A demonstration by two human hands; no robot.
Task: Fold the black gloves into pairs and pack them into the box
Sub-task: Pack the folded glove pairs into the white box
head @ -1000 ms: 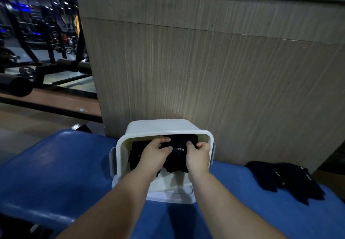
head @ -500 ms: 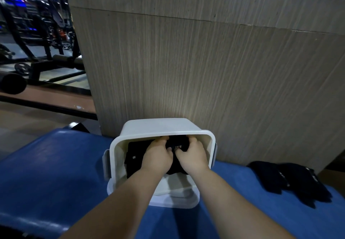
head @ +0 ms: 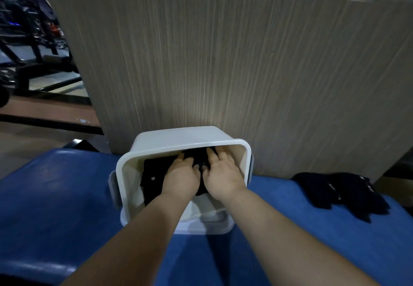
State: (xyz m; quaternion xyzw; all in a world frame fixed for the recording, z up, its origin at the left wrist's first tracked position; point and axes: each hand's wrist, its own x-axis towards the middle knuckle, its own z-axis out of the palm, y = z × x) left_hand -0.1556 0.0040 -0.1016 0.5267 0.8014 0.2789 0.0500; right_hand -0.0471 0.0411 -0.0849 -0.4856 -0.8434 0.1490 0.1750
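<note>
Two bare forearms come in from the near edge and go forward over the blue padded bench (head: pixel 55 196) to the white box (head: pixel 125 169), which stands on the bench in the middle; both hands are inside the opening of the box; the left hand (head: pixel 181 176) lies palm down on the folded black gloves (head: pixel 154 176), its fingers stretched forward and only a little bent, pressing on the fabric and not closed around it; the right hand (head: pixel 222 173) is just beside it, also palm down, with the fingers straight and a little spread on the same black fabric, near the right wall of the box; neither hand holds anything; the folded gloves fill the left and the far part of the box, and a small pale label shows on them at the left; the near inside of the box shows white; a grey clip (head: pixel 111 187) sits on the left outer side of the box; to the right, well apart from the box, the loose black gloves (head: pixel 342 194) lie in a heap on the bench, with small pale marks on them; directly behind the box stands a wide wood-grain panel (head: pixel 245 62), and whether the box touches it I cannot tell; far at the left, past the panel, dark gym machines (head: pixel 33 40) stand blurred.
</note>
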